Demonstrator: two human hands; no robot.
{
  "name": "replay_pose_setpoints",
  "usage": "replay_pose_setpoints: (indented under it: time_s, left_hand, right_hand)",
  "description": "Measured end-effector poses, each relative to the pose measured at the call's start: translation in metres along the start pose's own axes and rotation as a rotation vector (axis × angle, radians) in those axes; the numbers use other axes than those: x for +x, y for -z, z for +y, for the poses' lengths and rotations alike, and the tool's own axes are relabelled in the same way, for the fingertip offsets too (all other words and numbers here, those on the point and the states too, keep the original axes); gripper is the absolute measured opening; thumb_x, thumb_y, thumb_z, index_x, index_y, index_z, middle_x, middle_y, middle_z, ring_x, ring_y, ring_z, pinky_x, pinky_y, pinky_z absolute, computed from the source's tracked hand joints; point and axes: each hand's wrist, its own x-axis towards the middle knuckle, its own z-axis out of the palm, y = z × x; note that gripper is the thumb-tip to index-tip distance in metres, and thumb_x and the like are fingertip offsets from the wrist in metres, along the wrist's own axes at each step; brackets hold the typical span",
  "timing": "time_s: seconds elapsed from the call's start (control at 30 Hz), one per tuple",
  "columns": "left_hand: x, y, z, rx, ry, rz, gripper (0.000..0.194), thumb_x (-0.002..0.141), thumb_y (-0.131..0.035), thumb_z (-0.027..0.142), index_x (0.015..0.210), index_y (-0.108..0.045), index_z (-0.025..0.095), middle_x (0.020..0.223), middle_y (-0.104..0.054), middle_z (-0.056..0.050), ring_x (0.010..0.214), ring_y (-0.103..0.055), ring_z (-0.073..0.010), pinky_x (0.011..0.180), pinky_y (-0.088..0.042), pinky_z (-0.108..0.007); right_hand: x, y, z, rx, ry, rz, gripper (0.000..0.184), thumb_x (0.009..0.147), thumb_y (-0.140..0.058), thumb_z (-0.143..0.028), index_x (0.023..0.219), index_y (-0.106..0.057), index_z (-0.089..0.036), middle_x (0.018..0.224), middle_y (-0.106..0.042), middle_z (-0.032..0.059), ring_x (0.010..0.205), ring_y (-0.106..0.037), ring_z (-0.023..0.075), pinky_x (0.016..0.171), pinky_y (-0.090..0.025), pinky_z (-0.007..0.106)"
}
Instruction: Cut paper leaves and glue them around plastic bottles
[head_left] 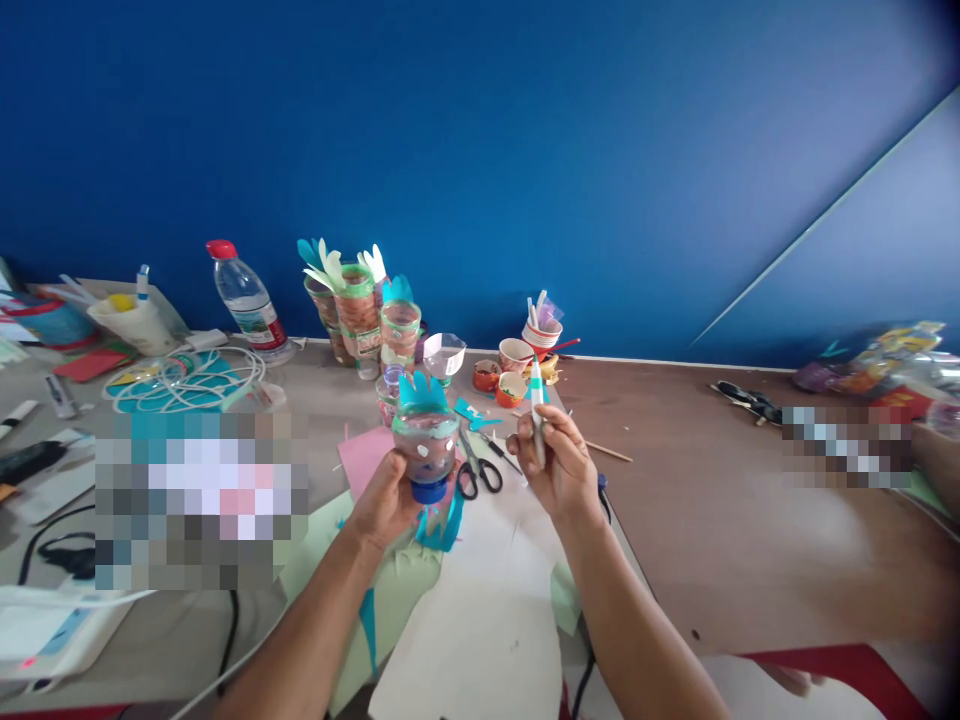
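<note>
Craft workspace, maybe classroom or studio; exact type unclear. Evidence: long tabletop (720,500) against blue wall (480,170), scissors (478,474), cut colored paper (366,458), paper cups (516,354), decorated plastic-bottle pieces (358,310) grouped near wall, power strip (60,635) at left.

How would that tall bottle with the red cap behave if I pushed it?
The bottle would probably tip if pushed near its red cap, being tall and narrow. Its clear walls look like thin plastic, so they may give a little when squeezed. With its round body, it could roll once down.
</note>
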Motion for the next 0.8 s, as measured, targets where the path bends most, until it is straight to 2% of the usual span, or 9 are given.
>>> replay_pose_setpoints:
  time_s: [0.1, 0.17, 0.23, 0.37, 0.47, 0.6, 0.67, 0.8]
  left_hand:
    - [0.002, -0.005, -0.003, 0.000, 0.027, 0.035, 0.055, 0.061, -0.077, 0.053, 0.098, -0.069, 0.014, 0.095, -0.072, -0.011, 0.082, -0.067, -0.0243, 0.076, -0.052, -0.036]
    - [0.003, -0.008, -0.005, -0.006, 0.044, 0.046, 0.051, 0.062, -0.077, 0.052, 0.097, -0.069, 0.015, 0.094, -0.072, -0.010, 0.081, -0.067, -0.0232, 0.075, -0.053, -0.035]
    - [0.005, -0.012, -0.007, -0.008, 0.068, 0.038, 0.049, 0.062, -0.078, 0.050, 0.095, -0.069, 0.015, 0.092, -0.071, -0.009, 0.078, -0.067, -0.0218, 0.071, -0.053, -0.033]
    - [0.007, -0.016, -0.010, 0.019, 0.124, 0.051, 0.049, 0.060, -0.079, 0.049, 0.091, -0.069, 0.013, 0.086, -0.071, -0.010, 0.076, -0.066, -0.0208, 0.067, -0.053, -0.031]
    - [0.007, -0.015, -0.010, 0.030, 0.157, 0.075, 0.050, 0.060, -0.079, 0.050, 0.092, -0.068, 0.013, 0.086, -0.070, -0.009, 0.077, -0.067, -0.0209, 0.068, -0.053, -0.030]
    - [0.008, -0.013, -0.010, 0.007, 0.154, 0.078, 0.049, 0.064, -0.076, 0.051, 0.094, -0.068, 0.013, 0.085, -0.070, -0.009, 0.075, -0.066, -0.0189, 0.068, -0.053, -0.029]
    - [0.009, -0.012, -0.011, -0.007, 0.139, 0.107, 0.048, 0.067, -0.073, 0.052, 0.095, -0.068, 0.013, 0.084, -0.070, -0.008, 0.073, -0.066, -0.0182, 0.067, -0.053, -0.029]
    - [0.009, -0.009, -0.012, -0.032, 0.087, 0.131, 0.043, 0.074, -0.068, 0.051, 0.098, -0.069, 0.015, 0.088, -0.071, -0.009, 0.081, -0.066, -0.0205, 0.071, -0.053, -0.030]
  right_hand:
    - [-0.003, -0.002, -0.006, -0.058, 0.065, -0.070, 0.034, 0.082, -0.051, -0.045, 0.108, -0.060, -0.024, 0.080, -0.066, 0.0031, 0.063, -0.061, 0.0172, 0.069, -0.051, 0.039]
    - [-0.006, -0.004, -0.007, -0.146, 0.137, -0.114, 0.047, 0.082, -0.047, -0.054, 0.115, -0.054, -0.022, 0.091, -0.066, 0.0086, 0.081, -0.064, 0.0249, 0.077, -0.050, 0.046]
    - [-0.009, -0.005, -0.003, -0.319, 0.260, -0.115, 0.045, 0.081, -0.054, -0.049, 0.117, -0.048, -0.023, 0.099, -0.064, 0.0094, 0.091, -0.062, 0.0265, 0.082, -0.047, 0.048]
    - [-0.018, -0.005, 0.012, -0.766, 0.576, 0.006, 0.022, 0.080, -0.062, -0.024, 0.098, -0.049, -0.025, 0.077, -0.052, -0.0007, 0.074, -0.054, 0.0175, 0.074, -0.045, 0.037]
    - [-0.024, -0.007, 0.020, -0.838, 0.664, 0.035, 0.003, 0.087, -0.052, -0.026, 0.090, -0.050, -0.024, 0.070, -0.048, -0.0020, 0.068, -0.050, 0.0164, 0.070, -0.044, 0.035]
    - [-0.028, -0.015, 0.019, -0.823, 0.683, -0.090, 0.033, 0.094, -0.035, -0.047, 0.115, -0.049, -0.026, 0.088, -0.061, 0.0062, 0.084, -0.059, 0.0237, 0.079, -0.046, 0.045]
    - [-0.029, -0.019, 0.017, -0.884, 0.681, -0.161, 0.039, 0.093, -0.035, -0.051, 0.117, -0.051, -0.025, 0.094, -0.062, 0.0092, 0.090, -0.060, 0.0263, 0.083, -0.046, 0.048]
    - [-0.031, -0.023, 0.022, -0.881, 0.716, -0.303, 0.030, 0.094, -0.037, -0.042, 0.099, -0.061, -0.025, 0.071, -0.058, 0.0034, 0.064, -0.056, 0.0198, 0.083, -0.045, 0.048]
